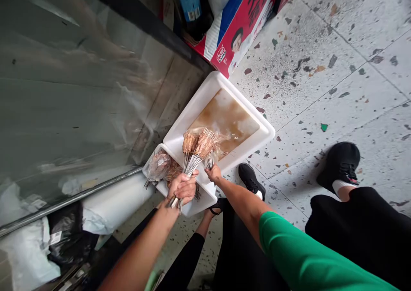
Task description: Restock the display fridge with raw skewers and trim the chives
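My left hand [184,187] is closed around the handle ends of a bundle of thin metal skewers [192,163], held over the near edge of a white plastic tub [268,132]. Browned pieces of meat [202,145] sit on the upper part of the skewers. My right hand [213,173], beside it, grips the lower ends of another skewer bundle [210,159], whose tops are partly covered by a clear plastic bag [223,140]. Brownish liquid [231,111] covers the tub's bottom. A second white tub [205,203] below holds bagged meat skewers [159,164].
A red and blue printed carton [231,46] stands beyond the tub. Along the left runs a glass-fronted cabinet [80,89], with plastic bags [61,235] under its metal rail. A sandalled foot [218,206] and black shoes [340,164] are on the speckled tile floor [308,81].
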The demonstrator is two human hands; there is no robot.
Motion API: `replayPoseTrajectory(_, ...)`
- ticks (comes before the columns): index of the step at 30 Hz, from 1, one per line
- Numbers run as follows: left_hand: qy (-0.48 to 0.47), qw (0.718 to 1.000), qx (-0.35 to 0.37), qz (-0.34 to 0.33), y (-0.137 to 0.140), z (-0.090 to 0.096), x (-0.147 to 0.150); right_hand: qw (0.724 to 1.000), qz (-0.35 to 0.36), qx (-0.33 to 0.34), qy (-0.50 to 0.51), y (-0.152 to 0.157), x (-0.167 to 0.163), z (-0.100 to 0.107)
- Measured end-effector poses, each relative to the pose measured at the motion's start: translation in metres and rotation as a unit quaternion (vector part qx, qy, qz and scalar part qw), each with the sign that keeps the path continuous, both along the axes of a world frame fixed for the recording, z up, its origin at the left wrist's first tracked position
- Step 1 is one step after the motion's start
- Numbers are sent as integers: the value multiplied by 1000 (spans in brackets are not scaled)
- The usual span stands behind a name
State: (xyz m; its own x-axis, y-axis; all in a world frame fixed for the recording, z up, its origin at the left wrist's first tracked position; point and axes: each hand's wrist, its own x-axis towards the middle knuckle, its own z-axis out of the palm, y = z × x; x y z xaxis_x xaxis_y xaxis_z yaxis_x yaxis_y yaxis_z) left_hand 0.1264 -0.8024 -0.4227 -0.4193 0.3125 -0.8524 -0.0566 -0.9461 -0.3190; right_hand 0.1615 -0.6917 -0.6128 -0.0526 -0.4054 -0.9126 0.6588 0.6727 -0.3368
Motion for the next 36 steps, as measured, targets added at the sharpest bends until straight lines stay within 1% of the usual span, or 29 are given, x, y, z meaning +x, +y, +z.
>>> replayPoseTrajectory(2,33,997,2,72,18,0,6,996,70,11,56,12,-12,-5)
replayPoseTrajectory(4,47,993,6,104,27,7,9,986,131,10,104,22,-24,-10)
replayPoseTrajectory(6,46,992,8,121,30,17,8,979,159,6,126,27,-38,-13)
replayPoseTrajectory(8,44,986,-3,162,29,26,4,970,194,1,145,27,-56,-16)
replayPoseTrajectory(10,43,978,-20,205,29,29,-4,959,229,-3,167,24,-82,-21)
replayPoseTrajectory(11,42,975,-29,215,30,29,-9,953,245,-4,178,23,-97,-24)
replayPoseTrajectory(13,39,976,-63,203,32,24,-20,942,271,-4,198,25,-127,-30)
replayPoseTrajectory(15,36,974,-137,178,36,16,-34,931,297,-5,211,33,-151,-33)
replayPoseTrajectory(17,33,961,-224,161,40,7,-48,922,317,-9,223,41,-167,-32)
replayPoseTrajectory(19,30,948,-281,146,43,0,-59,914,316,-12,255,43,-175,-27)
replayPoseTrajectory(20,29,945,-294,138,43,-2,-62,907,307,-26,287,40,-177,-24)
replayPoseTrajectory(21,29,944,-303,130,43,-3,-64,897,296,-54,324,34,-178,-21)
replayPoseTrajectory(23,31,946,-306,108,41,-2,-63,865,284,-154,384,17,-181,-18)
replayPoseTrajectory(24,30,949,-300,94,39,0,-62,847,286,-208,398,8,-182,-16)
replayPoseTrajectory(25,27,951,-298,84,38,3,-60,832,291,-247,402,0,-183,-15)
replayPoseTrajectory(26,22,951,-300,76,36,5,-58,827,297,-258,402,-4,-182,-14)
replayPoseTrajectory(28,7,943,-324,73,35,8,-58,829,303,-222,415,-1,-177,-8)
replayPoseTrajectory(29,1,934,-349,76,34,8,-59,826,309,-204,425,5,-171,-4)
replayPoseTrajectory(30,-3,924,-376,76,34,6,-62,816,321,-206,434,13,-164,1)
replayPoseTrajectory(31,-6,912,-405,72,33,4,-66,801,340,-230,435,21,-155,6)
replayPoseTrajectory(33,-13,882,-469,53,32,-6,-77,766,396,-308,403,34,-135,16)
replayPoseTrajectory(34,-23,863,-503,37,32,-11,-85,758,424,-324,376,35,-125,19)
replayPoseTrajectory(35,-39,844,-535,15,33,-17,-93,757,446,-324,350,34,-115,21)
replayPoseTrajectory(36,-59,824,-564,-14,34,-21,-102,763,461,-312,329,31,-107,22)
